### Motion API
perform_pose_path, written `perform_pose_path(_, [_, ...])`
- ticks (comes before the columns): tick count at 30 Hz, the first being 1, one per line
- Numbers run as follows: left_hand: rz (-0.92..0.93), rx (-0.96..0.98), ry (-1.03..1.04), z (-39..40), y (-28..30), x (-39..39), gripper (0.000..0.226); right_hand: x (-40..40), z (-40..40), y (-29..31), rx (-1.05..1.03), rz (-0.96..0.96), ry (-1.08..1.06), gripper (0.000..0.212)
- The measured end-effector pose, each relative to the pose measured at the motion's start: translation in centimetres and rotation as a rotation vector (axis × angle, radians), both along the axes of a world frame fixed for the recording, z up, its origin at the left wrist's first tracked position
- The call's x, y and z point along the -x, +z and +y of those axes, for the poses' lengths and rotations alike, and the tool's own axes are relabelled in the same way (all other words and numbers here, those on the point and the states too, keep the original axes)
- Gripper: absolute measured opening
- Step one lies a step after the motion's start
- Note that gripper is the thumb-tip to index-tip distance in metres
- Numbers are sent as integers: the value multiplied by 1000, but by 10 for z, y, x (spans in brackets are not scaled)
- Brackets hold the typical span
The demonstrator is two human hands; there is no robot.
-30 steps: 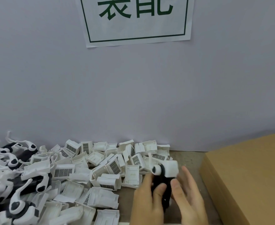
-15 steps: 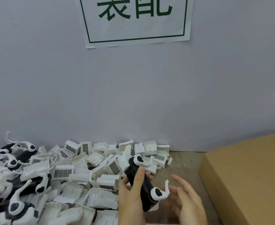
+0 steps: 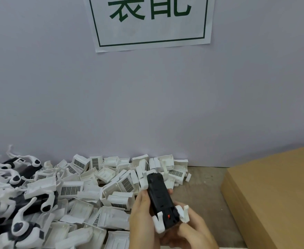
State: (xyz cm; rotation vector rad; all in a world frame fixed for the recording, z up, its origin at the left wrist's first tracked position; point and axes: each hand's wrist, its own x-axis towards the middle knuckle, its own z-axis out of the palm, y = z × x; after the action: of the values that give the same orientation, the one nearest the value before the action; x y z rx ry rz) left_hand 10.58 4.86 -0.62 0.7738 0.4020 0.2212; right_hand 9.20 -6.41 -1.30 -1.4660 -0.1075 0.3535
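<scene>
Black housing (image 3: pixel 159 196): left hand (image 3: pixel 142 212) and right hand (image 3: pixel 192 229) both grip it, fingers (image 3: pixel 170 191) partly hidden behind.

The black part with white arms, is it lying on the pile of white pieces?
No, the left hand and the right hand hold the black part between them, apart from the white pieces.

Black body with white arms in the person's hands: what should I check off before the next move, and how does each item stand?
1. Left hand grips the black body by its side: ok.
2. Right hand holds its near end: ok.
3. Both near-end white arms fitted: ok.
4. Far end: one white arm shows; the other: cannot tell.
5. Pile of white covers lies beside the left hand: ok.
6. Bare table shows before the cardboard box: ok.
</scene>
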Motion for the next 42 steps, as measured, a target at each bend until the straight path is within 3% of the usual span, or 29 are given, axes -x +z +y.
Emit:
perform_pose_path(3, [23,83,-134,-3,-5,2,49,4,-2,8,-1,-20,37,41])
perform_pose_path(5, [-25,-34,-141,-4,-5,4,54,3,0,10,-29,-6,33,41])
perform_pose_path(7, [-82,-219,-105,-4,-8,2,36,4,2,10,-71,25,-10,37])
perform_pose_path(10, [-62,-313,-110,-6,-10,2,17,5,5,8,-85,49,-59,35])
perform_pose_path(23, [-24,-273,-96,-4,-1,6,17,2,5,4,-96,72,-10,40])
perform_pose_path(32, [-30,-422,-102,-6,-9,4,17,3,9,-6,48,0,-113,48])
perform_pose_path(37, [-8,-426,-97,-5,-15,1,17,1,9,-6,-36,70,-109,39])
perform_pose_path(42, [-30,-427,-103,-4,-15,1,16,-3,7,-5,-80,113,-90,43])
